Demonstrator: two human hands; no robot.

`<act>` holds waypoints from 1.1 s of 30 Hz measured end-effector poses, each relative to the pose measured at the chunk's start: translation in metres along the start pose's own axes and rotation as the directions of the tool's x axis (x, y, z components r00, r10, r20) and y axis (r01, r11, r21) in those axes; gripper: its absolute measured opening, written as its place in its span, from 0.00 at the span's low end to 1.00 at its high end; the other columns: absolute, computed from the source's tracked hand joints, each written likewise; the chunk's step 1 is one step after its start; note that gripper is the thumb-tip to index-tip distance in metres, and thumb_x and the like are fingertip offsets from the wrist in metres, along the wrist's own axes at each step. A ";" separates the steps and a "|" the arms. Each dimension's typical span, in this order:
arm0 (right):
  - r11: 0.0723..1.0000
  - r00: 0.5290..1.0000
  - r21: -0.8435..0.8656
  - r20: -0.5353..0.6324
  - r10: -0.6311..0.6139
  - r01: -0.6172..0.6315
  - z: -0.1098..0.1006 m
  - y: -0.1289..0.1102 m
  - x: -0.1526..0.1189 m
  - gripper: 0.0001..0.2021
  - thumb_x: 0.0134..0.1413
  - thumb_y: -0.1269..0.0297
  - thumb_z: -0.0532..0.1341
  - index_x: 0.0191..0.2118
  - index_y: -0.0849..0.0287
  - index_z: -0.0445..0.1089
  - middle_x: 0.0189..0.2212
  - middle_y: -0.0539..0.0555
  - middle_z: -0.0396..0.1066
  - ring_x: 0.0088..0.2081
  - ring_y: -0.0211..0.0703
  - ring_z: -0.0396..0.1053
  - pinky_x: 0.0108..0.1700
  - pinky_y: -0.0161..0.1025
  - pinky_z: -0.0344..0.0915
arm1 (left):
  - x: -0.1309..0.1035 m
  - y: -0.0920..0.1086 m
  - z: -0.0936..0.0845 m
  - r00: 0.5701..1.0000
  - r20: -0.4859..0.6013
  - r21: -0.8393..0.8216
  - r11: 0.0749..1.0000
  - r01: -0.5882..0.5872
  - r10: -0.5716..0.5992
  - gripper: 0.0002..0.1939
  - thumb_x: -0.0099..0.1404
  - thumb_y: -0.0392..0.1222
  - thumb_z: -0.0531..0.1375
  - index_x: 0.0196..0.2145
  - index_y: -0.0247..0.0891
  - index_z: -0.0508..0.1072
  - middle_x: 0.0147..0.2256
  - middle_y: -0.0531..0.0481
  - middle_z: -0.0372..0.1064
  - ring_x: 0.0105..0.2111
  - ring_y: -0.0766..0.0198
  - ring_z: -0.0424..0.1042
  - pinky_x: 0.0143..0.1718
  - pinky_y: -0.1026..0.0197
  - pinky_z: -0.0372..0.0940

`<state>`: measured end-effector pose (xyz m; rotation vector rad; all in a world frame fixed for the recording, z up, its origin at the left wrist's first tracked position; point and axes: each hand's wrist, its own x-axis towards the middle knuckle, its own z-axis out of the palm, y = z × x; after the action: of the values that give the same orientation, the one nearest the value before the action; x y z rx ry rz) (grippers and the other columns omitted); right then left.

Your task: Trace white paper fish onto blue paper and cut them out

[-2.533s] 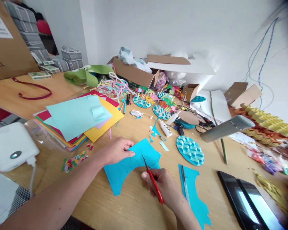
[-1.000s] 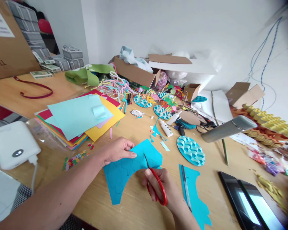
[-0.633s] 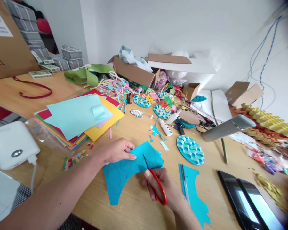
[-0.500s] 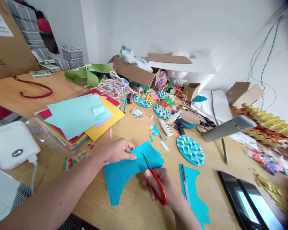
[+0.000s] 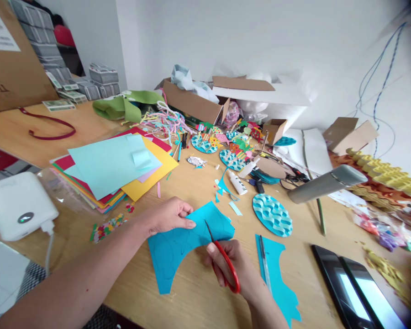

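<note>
A blue sheet of paper [image 5: 167,256] with dark drawn outlines and a curved cut-out edge is pinched along its upper left edge by my left hand [image 5: 173,215]. Red-handled scissors [image 5: 230,265] sit in my right hand [image 5: 226,260], with my fingers through the handles. Their dark blade lies across the paper's right part, pointing up and away from me. The lower blade is hidden by the sheet. To the right lies another blue paper piece [image 5: 281,283] with a pen [image 5: 265,265] on it. Beyond it rests a blue oval with a wavy pattern [image 5: 272,214].
A stack of coloured paper [image 5: 109,164] lies at the left, behind a white power bank [image 5: 18,205]. White glue bottles [image 5: 238,183], paper scraps and fish cut-outs lie farther back. At the right are a grey cylinder [image 5: 329,183] and a black device with a lit screen [image 5: 356,288].
Almost nothing differs. The scissors and my right hand have shifted very slightly, while my left hand keeps its place on the paper.
</note>
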<state>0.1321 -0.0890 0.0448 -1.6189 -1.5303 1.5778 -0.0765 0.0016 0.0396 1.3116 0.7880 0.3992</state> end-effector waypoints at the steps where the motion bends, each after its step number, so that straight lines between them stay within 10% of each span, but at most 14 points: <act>1: 1.000 1.000 -0.004 -0.003 0.001 -0.001 0.000 0.000 0.000 0.32 0.52 0.32 0.54 0.21 0.61 0.67 0.08 0.48 0.61 0.10 0.30 0.52 0.14 0.30 0.50 | 0.000 0.000 0.000 1.000 -0.004 0.002 1.000 0.001 -0.001 0.22 0.51 0.58 0.66 0.27 0.37 0.64 0.22 0.58 0.60 0.22 0.70 0.57 0.22 0.67 0.47; 33: 0.985 0.982 0.078 0.094 -0.163 0.156 -0.005 0.003 -0.001 0.31 0.54 0.33 0.52 0.26 0.61 0.68 0.13 0.51 0.63 0.16 0.36 0.58 0.21 0.35 0.56 | -0.003 0.005 0.002 0.995 0.096 -0.031 0.999 0.030 -0.027 0.22 0.51 0.57 0.67 0.30 0.35 0.71 0.24 0.56 0.66 0.21 0.69 0.58 0.21 0.68 0.50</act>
<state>0.1378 -0.0891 0.0442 -1.3622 -1.5941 1.6267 -0.0763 -0.0008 0.0454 1.2781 0.7167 0.3226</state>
